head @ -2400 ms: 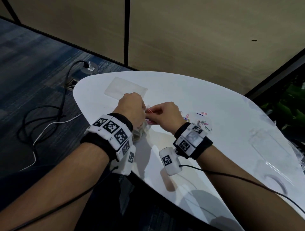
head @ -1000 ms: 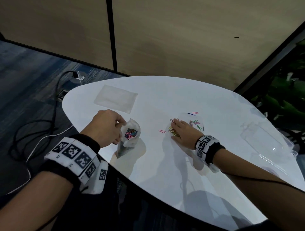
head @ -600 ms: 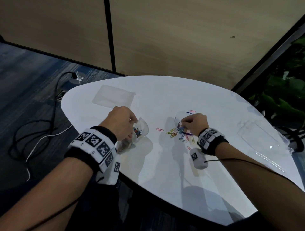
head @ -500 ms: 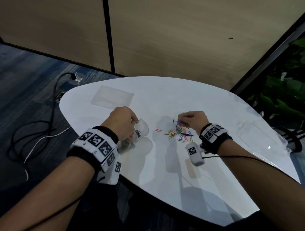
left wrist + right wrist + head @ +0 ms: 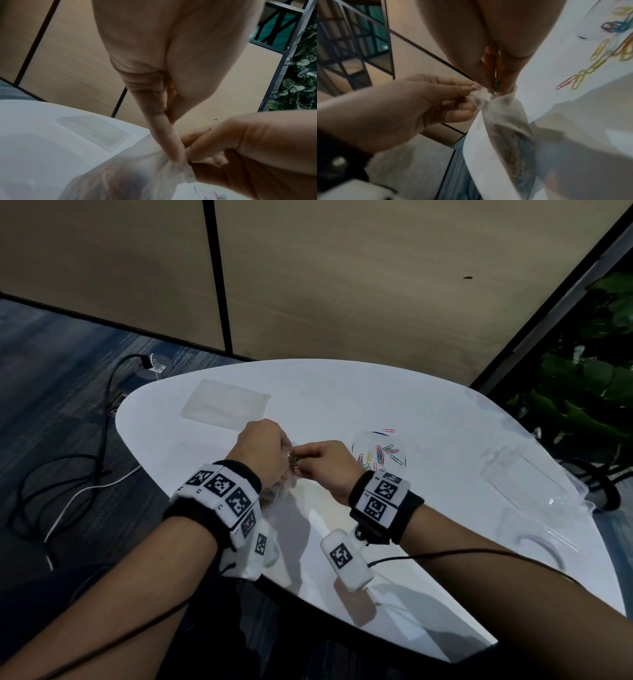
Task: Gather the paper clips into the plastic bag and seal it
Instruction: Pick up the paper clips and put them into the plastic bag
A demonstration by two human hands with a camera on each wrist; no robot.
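The right hand (image 5: 322, 463) is now back at the plastic bag (image 5: 501, 115); half a second ago it was out over the loose paper clips (image 5: 378, 455), picking some up from the scattered heap. It has carried a few of them across. In the right wrist view its thumb and fingers pinch a small bunch, with a green clip (image 5: 496, 83) hanging just at the bag's mouth, not yet let go. The left hand (image 5: 262, 451) has stayed with the bag the whole time: its fingertips pinch the rim and hold the mouth open, and the bag hangs over the near left edge of the white surface (image 5: 342, 405), with coloured clips already inside.

So one more load is about to go in, I think. Many clips still lie on the surface toward its right side, just beyond the right wrist, so more trips are needed and the sealing is still far. A second, flat bag (image 5: 224, 405) lies near the far left edge.
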